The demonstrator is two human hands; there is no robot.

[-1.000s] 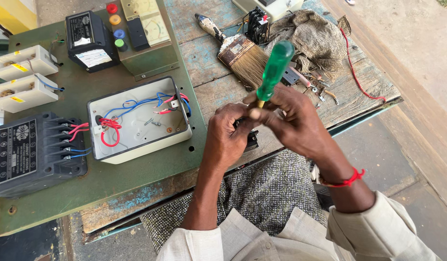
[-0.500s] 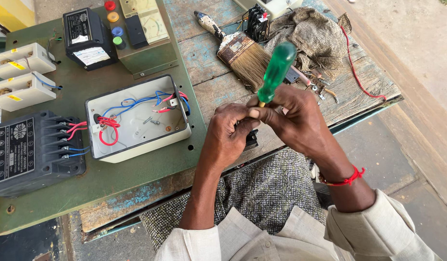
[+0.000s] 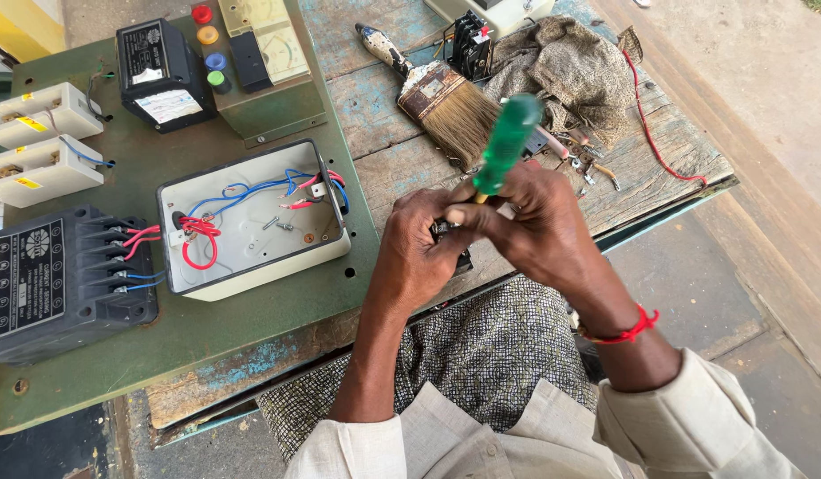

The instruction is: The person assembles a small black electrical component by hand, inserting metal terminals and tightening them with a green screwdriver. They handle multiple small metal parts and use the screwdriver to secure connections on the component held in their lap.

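Observation:
My right hand (image 3: 542, 226) grips a screwdriver with a green handle (image 3: 506, 144), its handle pointing up and away from me. My left hand (image 3: 419, 253) closes around a small dark part (image 3: 453, 247) that is mostly hidden by my fingers. The screwdriver's tip goes down into that part between both hands. Both hands hover over the front edge of the wooden table (image 3: 375, 106), just right of an open white box (image 3: 251, 222) with red and blue wires inside.
A green panel (image 3: 144, 346) on the left carries a black terminal block (image 3: 60, 279), two white fuse holders (image 3: 38, 142), a black meter (image 3: 157, 75) and coloured buttons. A paintbrush (image 3: 433, 89), a crumpled rag (image 3: 566, 66), a red wire (image 3: 655, 133) and small screws lie behind my hands.
The screwdriver handle has tilted slightly and turned in my right hand. Both hands stay together at the same spot over the table's edge.

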